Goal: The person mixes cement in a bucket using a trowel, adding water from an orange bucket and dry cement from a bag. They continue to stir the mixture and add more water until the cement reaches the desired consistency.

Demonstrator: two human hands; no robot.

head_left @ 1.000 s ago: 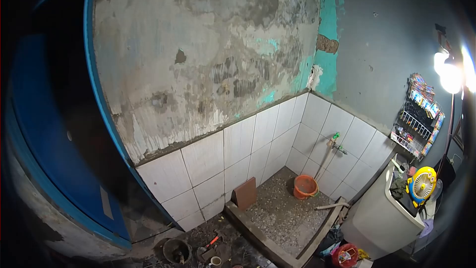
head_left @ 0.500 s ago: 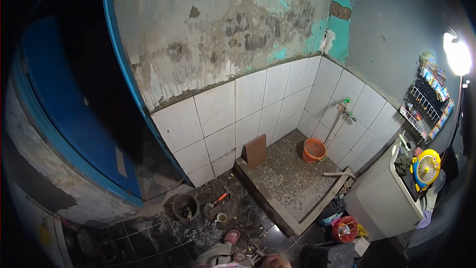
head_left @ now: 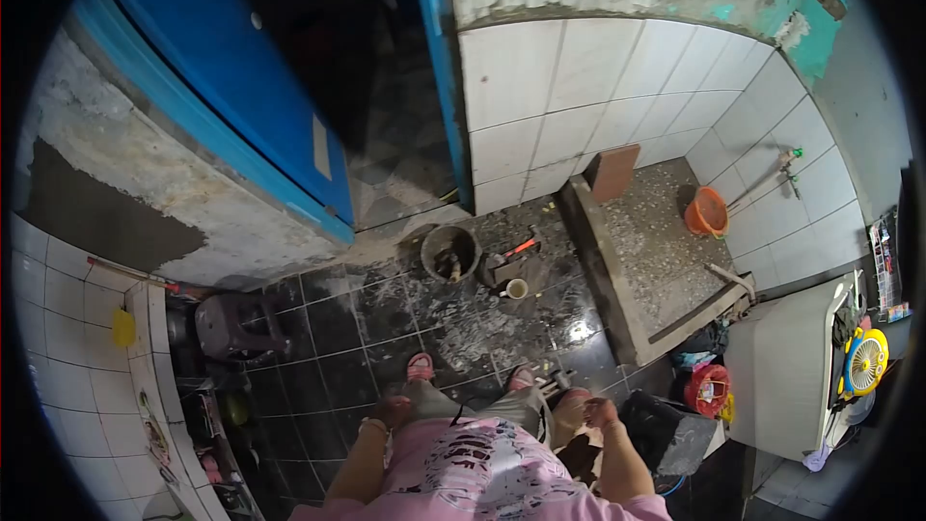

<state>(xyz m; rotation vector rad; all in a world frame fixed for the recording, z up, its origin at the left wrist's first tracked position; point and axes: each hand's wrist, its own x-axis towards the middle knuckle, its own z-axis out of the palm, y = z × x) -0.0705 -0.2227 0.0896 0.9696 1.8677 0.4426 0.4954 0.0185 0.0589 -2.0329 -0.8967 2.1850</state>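
My left hand [head_left: 391, 411] hangs beside my left thigh, dim and blurred, so its fingers do not show clearly. On the other side, my right hand [head_left: 600, 412] is raised near my right hip, fingers loosely bent and apart, with nothing visible in it. Close to it are a metal tool [head_left: 554, 385] on the floor and a tan shape I cannot make out. Ahead of my feet stand a dark bucket [head_left: 450, 253] with something inside and a pale mug [head_left: 517, 288]. A hammer with an orange handle [head_left: 522, 248] lies beside them.
A raised concrete curb [head_left: 600, 275] borders a pebbled wash area holding an orange bucket [head_left: 707, 212] and a brown tile [head_left: 612, 174]. At left are a blue door [head_left: 222, 68] and a plastic stool [head_left: 236, 326]. A whitish bin-like container [head_left: 781, 367] stands right.
My view has tilted down and swung left. My torso and both hands have come into view, while the bucket, mug and hammer appear in the same places on the floor.
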